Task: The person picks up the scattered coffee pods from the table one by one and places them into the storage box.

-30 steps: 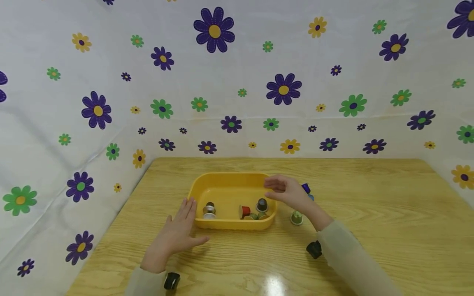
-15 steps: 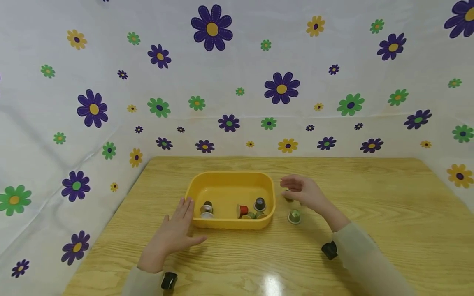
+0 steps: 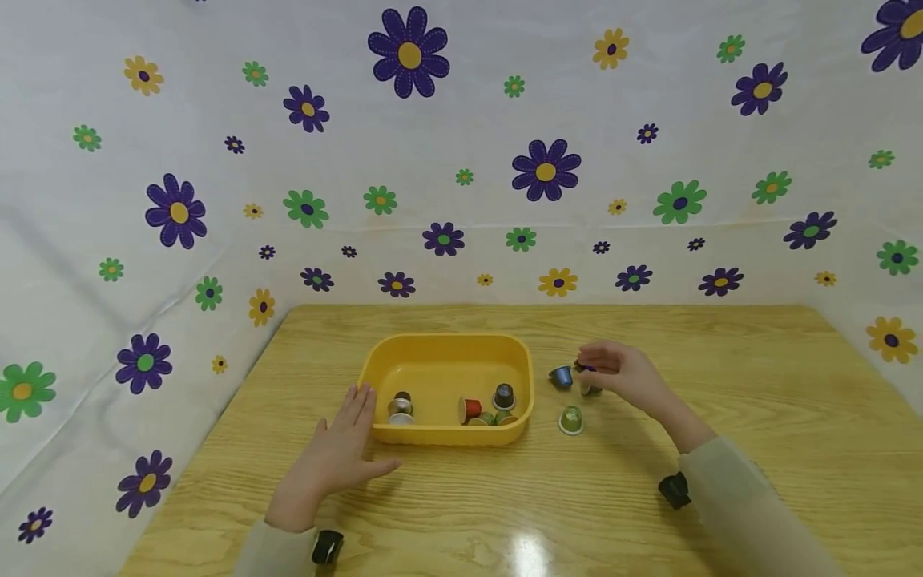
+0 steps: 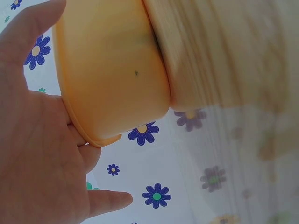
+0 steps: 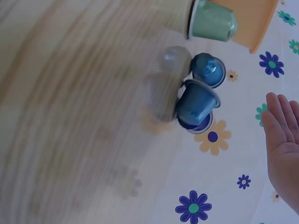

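Note:
My left hand (image 3: 328,457) rests with straight fingers against the left rim of a yellow tub (image 3: 447,435); the left wrist view shows its fingertips over the tub's edge. To the right of the tub, my right hand (image 3: 634,385) hovers with relaxed fingers above several coffee capsules and holds nothing. Under and beside it are a blue capsule (image 3: 562,377) and a dark purple one (image 3: 587,369), partly hidden by the fingers. Nearer stands a green capsule (image 3: 571,420). The right wrist view shows another blue capsule (image 5: 197,103) clustered with them.
Inside the tub lie a red capsule (image 3: 470,409), a black capsule (image 3: 504,396), green ones, and a few silver-and-dark capsules (image 3: 401,407) at the left. A flowered cloth (image 3: 461,144) surrounds the wooden table (image 3: 721,385) at the back and sides.
My right hand has moved right, from above the tub's right rim to above the capsules on the table. My left hand has stayed on the tub's rim.

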### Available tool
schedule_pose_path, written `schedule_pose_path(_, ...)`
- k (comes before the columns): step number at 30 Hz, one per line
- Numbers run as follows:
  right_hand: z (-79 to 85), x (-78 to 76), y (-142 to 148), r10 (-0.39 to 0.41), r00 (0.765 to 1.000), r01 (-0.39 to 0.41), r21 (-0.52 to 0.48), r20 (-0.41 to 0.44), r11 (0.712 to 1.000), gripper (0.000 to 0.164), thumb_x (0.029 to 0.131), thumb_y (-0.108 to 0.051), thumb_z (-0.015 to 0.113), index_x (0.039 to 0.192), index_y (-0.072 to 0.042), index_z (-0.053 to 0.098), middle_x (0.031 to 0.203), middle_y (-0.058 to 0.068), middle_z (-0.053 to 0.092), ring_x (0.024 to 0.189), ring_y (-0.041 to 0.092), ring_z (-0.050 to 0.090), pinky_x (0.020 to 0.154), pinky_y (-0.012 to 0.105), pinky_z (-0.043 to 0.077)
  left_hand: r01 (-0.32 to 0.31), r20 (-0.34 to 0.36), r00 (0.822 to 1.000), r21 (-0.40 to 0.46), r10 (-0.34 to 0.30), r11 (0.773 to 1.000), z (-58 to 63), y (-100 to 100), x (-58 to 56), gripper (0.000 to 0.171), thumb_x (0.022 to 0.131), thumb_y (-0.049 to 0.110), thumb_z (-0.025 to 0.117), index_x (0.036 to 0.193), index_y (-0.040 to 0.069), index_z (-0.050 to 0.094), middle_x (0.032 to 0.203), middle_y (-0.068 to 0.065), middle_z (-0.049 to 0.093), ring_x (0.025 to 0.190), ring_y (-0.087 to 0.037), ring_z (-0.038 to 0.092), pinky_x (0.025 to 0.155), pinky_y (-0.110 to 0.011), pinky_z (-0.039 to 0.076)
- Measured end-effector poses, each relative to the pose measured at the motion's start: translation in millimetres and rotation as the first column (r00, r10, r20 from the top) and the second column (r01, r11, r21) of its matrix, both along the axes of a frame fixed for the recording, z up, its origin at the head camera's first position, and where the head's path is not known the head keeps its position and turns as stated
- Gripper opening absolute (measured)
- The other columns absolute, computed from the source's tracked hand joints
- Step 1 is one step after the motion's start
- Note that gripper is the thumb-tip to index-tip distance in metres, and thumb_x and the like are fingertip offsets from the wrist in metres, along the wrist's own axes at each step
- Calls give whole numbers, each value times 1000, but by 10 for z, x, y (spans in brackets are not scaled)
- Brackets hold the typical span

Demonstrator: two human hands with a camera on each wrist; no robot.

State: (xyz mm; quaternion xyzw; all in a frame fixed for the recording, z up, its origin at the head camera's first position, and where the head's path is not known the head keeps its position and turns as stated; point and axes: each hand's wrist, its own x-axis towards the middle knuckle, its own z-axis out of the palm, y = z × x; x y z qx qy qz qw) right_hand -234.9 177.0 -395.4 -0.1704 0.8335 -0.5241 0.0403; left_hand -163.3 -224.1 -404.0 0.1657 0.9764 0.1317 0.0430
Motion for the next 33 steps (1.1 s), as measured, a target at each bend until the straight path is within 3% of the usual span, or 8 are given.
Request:
schedule_pose_path(16,-88,-55,153,-26,999,29,110,-27,993,40,84,-9,60,118,9,49,113,24,54,104,36,51,82,41,44,7,-22,1000,2,-7,1000,10,-4,4,99,76,54,59,139,-6,11,144,-21,8,131,-34,3,89,-67,16)
schedule_pose_path(33,-154,-172,154,6,995,24,295,-102,955,35,81,-9,64,109,11,54,104,22,59,97,35,55,85,45,41,0,-12,1000,-1,0,1000,-2,-4,2,100,76,56,58,140,-4,11,145,-20,7,132,-32,2,89,-67,17)
